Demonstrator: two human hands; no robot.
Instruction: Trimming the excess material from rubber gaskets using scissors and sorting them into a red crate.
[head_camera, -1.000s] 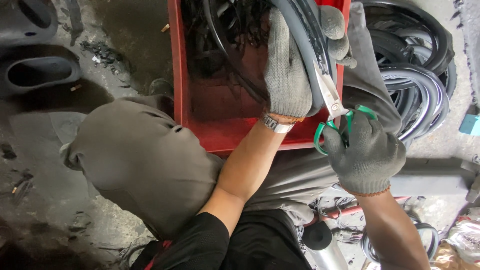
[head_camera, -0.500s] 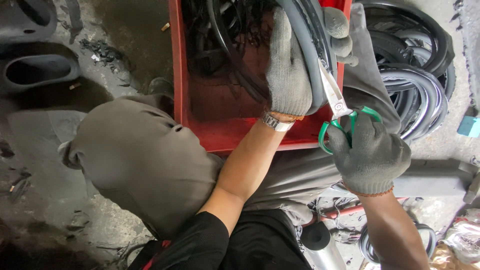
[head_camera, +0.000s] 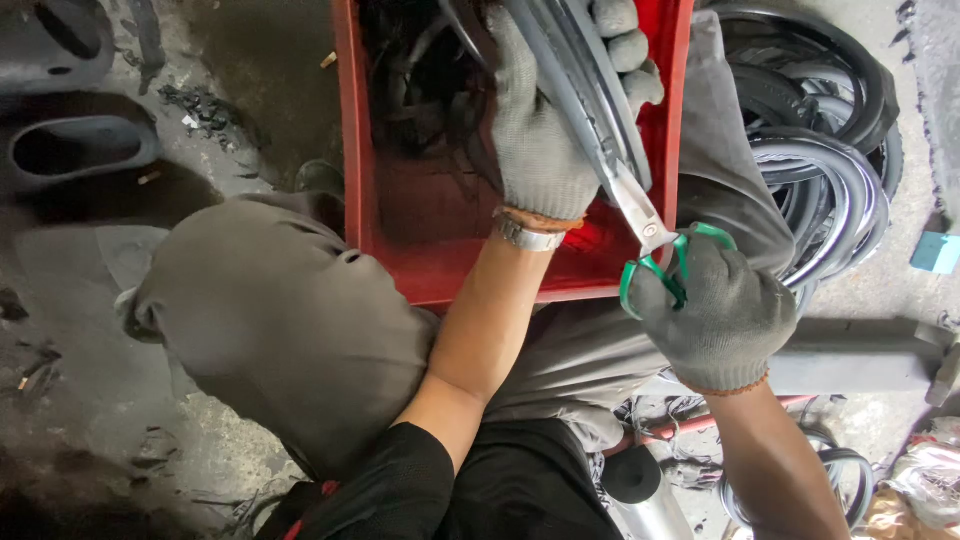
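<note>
My left hand (head_camera: 545, 130), in a grey knit glove, grips a curved grey rubber strip (head_camera: 578, 90) over a red plastic crate (head_camera: 352, 150). My right hand (head_camera: 718, 310), also gloved, holds green-handled scissors (head_camera: 655, 250) whose metal blades lie along the edge of the strip just below my left hand. Black rubber trimmings (head_camera: 425, 80) fill the far part of the crate. A metal bracelet (head_camera: 528, 236) sits on my left wrist.
The crate rests between my knees, which are in grey trousers (head_camera: 280, 330). A pile of black and grey rubber rings (head_camera: 820, 160) lies on the floor at the right. Dark moulded rubber parts (head_camera: 70, 150) lie on the dirty concrete at the left.
The scissors and my right hand have shifted slightly up along the strip; my left hand keeps its grip in about the same place.
</note>
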